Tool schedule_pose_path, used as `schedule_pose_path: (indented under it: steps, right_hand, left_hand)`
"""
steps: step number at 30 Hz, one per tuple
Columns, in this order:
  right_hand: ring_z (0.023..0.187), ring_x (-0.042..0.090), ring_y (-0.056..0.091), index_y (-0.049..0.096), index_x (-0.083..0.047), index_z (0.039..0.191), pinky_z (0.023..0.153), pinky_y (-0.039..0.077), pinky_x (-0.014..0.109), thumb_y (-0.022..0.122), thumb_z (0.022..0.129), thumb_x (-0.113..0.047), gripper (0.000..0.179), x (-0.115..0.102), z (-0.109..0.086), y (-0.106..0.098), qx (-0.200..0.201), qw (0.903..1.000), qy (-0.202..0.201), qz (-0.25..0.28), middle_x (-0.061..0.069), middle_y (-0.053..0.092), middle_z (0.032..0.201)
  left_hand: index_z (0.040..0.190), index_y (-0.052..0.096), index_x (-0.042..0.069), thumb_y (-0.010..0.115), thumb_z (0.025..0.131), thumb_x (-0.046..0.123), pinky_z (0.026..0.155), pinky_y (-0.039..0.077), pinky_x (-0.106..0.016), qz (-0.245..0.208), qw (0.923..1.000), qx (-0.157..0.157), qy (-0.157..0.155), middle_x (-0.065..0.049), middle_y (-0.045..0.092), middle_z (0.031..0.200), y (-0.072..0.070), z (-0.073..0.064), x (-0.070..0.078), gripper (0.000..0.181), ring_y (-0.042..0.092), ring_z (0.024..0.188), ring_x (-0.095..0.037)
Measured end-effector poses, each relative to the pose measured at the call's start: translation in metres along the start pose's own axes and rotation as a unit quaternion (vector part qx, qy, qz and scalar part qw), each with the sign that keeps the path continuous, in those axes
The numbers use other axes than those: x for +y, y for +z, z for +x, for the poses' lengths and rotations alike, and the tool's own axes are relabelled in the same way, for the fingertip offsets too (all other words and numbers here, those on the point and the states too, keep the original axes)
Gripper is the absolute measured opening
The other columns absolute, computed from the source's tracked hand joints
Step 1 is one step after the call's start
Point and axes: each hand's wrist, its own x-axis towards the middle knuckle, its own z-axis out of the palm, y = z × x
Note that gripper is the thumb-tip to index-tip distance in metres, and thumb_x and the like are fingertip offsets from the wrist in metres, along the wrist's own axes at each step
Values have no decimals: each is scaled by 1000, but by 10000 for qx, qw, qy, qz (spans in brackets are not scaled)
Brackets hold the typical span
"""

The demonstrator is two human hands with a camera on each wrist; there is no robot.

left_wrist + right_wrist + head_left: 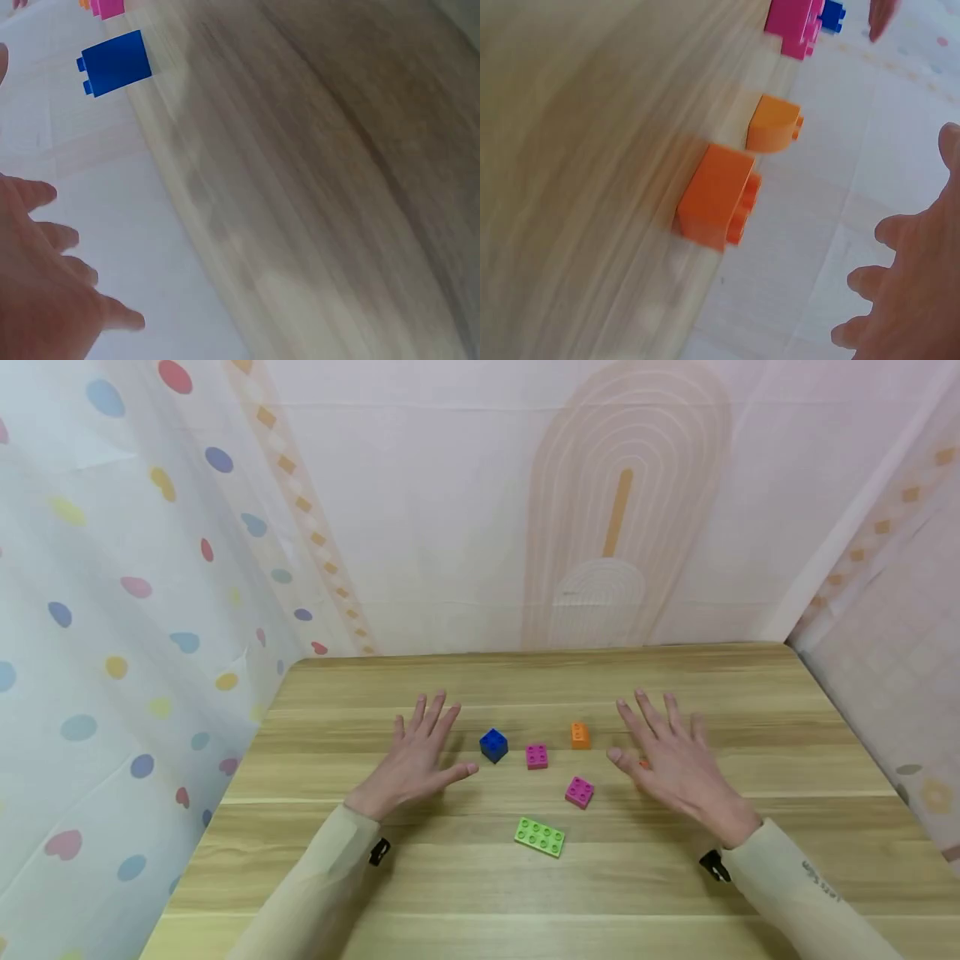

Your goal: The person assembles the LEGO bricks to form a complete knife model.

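Fingers spread, my left hand [412, 763] hovers over the left of the table, holding nothing. Nearest to it is a blue toy brick [493, 746], just right of its fingers. My right hand [678, 770] is likewise spread and holds nothing. Beneath it lies a dark orange brick [716, 191], mostly hidden in the head view. A lighter orange brick with a curved side [580, 737] sits left of the right fingertips. Between the hands are two magenta bricks, one farther back [536, 757] and one nearer [579, 792]. A long lime green brick [539, 837] lies closest to me.
The bricks stand apart on a wood-grain table [450, 893]. A pale patterned curtain [435, 527] hangs along its back edge, and a dotted curtain [150, 693] runs down the left side. Another curtain [892, 677] borders the right. Black straps show under both sleeves.
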Motion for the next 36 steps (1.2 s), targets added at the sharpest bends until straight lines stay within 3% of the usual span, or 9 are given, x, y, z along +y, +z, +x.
schedule_pose_path:
  steps: [10,24,27,36]
  right_hand:
    - [155,50,1,23,-15,166,114,8,81,46,105,-58,78,-22,-7,9,-43,9991,-416,22,17,14,171]
    - [156,44,5,30,-17,164,118,15,74,51,103,-60,77,-54,-15,23,-323,9934,-1083,-180,11,17,171]
    - [156,42,6,30,-18,164,118,15,73,50,103,-62,78,-60,-17,26,-415,9917,-1211,-133,9,17,171]
    - [157,40,8,33,-22,164,120,14,72,44,101,-71,81,-74,-19,38,-938,9832,-1551,-223,5,17,172]
  left_hand:
    - [164,27,9,71,94,52,119,13,-74,-595,9969,-321,393,-16,13,172,6,17,-10,93,7,156,-44]
    - [159,39,7,73,99,28,122,30,-56,-1323,9815,-963,995,-13,39,163,9,47,-19,72,34,150,-36]
    - [158,41,7,73,99,24,121,33,-54,-1467,9783,-1063,1008,-12,43,161,11,51,-19,69,38,148,-35]
    - [154,49,11,70,101,22,118,36,-54,-1732,9730,-1372,670,-12,50,155,15,53,-17,58,45,143,-34]
